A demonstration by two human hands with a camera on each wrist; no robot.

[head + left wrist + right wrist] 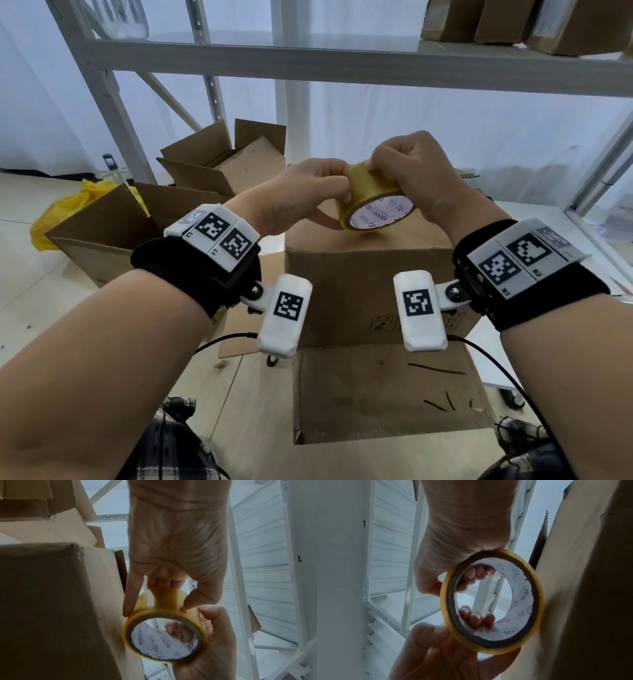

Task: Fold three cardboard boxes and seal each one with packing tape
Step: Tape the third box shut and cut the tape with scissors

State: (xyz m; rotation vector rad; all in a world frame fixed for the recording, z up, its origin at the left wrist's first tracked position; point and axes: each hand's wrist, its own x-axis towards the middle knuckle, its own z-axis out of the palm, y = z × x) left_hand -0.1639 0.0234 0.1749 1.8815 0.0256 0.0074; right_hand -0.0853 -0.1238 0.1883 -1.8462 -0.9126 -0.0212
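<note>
A roll of yellow packing tape with a white printed core hangs in the air above a brown cardboard box. Both hands hold it. My left hand grips the roll from the left, fingers over its top and thumb below. My right hand grips it from the right, fingertips curled at its upper edge. In the left wrist view the left hand clasps the tape roll beside the box. In the right wrist view the right hand holds the tape roll, fingers hooked into the core.
A box flap hangs down toward me. Two open cardboard boxes and a yellow plastic bag stand at the left. A grey metal shelf crosses overhead, with boxes on it. Cables trail from both wrists.
</note>
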